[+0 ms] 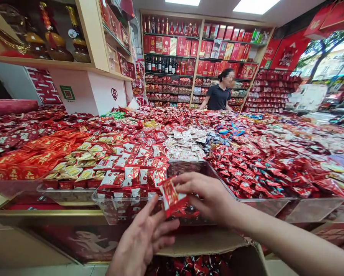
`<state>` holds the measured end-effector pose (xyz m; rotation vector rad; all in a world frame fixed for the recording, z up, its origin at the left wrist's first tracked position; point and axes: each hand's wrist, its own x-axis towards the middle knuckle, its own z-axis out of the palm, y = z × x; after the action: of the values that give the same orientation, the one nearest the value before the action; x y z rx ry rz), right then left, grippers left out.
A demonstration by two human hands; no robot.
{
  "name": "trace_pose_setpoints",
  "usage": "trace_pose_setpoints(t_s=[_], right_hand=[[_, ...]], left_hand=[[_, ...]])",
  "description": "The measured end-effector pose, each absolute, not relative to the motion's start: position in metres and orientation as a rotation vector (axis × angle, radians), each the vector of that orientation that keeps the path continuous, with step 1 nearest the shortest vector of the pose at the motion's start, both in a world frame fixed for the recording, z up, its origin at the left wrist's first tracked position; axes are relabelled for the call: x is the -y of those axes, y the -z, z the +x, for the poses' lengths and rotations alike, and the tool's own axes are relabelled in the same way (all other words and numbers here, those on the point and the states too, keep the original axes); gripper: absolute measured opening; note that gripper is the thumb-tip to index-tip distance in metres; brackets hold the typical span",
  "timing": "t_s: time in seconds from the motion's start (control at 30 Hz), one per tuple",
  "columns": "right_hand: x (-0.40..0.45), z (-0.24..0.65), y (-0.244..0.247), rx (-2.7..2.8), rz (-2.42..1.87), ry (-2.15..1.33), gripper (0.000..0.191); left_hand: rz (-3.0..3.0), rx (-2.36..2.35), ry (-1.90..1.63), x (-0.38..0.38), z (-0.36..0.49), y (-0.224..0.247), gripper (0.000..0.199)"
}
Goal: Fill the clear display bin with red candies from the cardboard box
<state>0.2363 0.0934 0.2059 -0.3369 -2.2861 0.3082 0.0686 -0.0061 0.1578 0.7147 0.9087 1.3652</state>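
A small red-and-white wrapped candy packet (169, 194) is pinched in the fingers of my right hand (208, 193). Just below and left of it, my left hand (144, 234) has its palm turned up and its fingers spread. The left thumb is close to the packet's lower edge; I cannot tell whether it touches. Behind the packet are neat rows of similar red-and-white packets (131, 170) in a clear plastic bin (114, 211). The adjoining clear bin (214, 172) is partly hidden by my right hand. Beneath my hands stands an open cardboard box (206, 245) with dark red wrapped candies (191, 266).
Heaps of orange-red packets (33, 157), gold packets (82, 161), white packets (186, 142) and red candies (252, 172) spread over the counter. A person (218, 94) stands behind it, before shelves of bottles and red boxes (172, 46). A cabinet (94, 38) overhangs the left.
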Motion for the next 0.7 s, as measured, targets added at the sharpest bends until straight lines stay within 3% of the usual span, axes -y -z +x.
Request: trace_pose_setpoints(t_s=[0.17,0.33,0.43,0.6,0.7], right_hand=[[-0.067,0.24,-0.188,2.271,-0.389,-0.484,0.022],[-0.069,0.229,-0.187,1.78,-0.738,-1.237,0.031],[-0.071,0.223,-0.191,1.732,-0.723,-1.51,0.025],[-0.064,0.223,-0.198,1.829,-0.713,-1.515,0.021],[-0.063,0.224,-0.207,1.966,-0.575,-1.126,0.011]], left_hand=[[0.743,-1.002,-1.57,-0.004,0.089,-0.178,0.066],[0.853,-1.11,-1.535,-0.003,0.092,-0.169,0.058],[0.867,-1.123,-1.524,0.0,0.092,-0.164,0.055],[0.851,-1.235,-1.586,0.008,0.086,-0.162,0.05],[0.866,-1.307,-1.627,0.013,0.072,-0.15,0.051]])
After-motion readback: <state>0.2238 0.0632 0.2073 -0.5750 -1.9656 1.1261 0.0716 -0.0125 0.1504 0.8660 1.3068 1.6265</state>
